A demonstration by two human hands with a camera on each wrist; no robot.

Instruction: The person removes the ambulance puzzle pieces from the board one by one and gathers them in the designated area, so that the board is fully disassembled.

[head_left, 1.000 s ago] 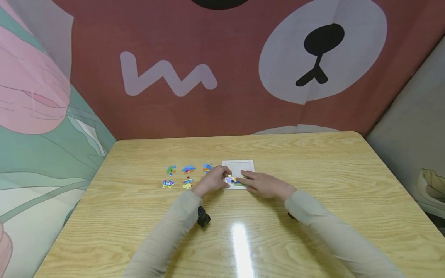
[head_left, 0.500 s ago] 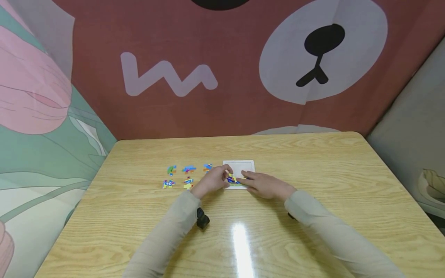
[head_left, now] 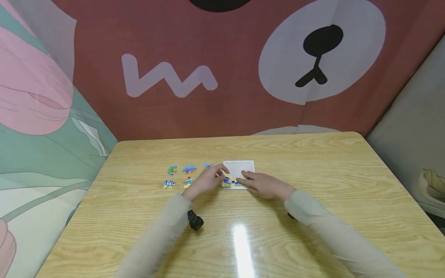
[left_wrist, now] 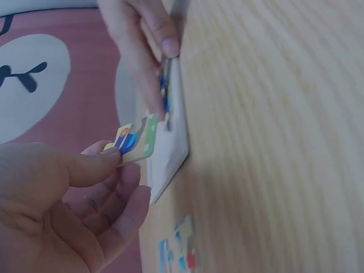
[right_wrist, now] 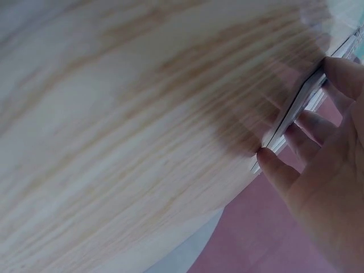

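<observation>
My left hand (head_left: 207, 178) pinches a jigsaw puzzle piece (left_wrist: 136, 139) between thumb and fingers, over the lower left part of a white puzzle tray (head_left: 240, 164). The piece is yellow and blue with a green edge. In the left wrist view it is tilted and held clear of the tray. My right hand (head_left: 265, 184) rests on the tray's right side, fingers extended over pieces (left_wrist: 165, 91) laid along its near side. The right wrist view has my thumb and little finger touching the tray's edge (right_wrist: 298, 99). My right fingers partly hide the laid pieces.
Several loose puzzle pieces lie in two rows left of the tray, among them a green one (head_left: 172, 170), a blue one (head_left: 189, 169) and a blue-white one (head_left: 169, 184). The wooden table (head_left: 295, 239) meets a printed wall cloth (head_left: 174, 116) at the back.
My left hand has drawn slightly left, and the puzzle piece at its fingertips shows at a different angle. My right hand has stayed in place on the tray.
</observation>
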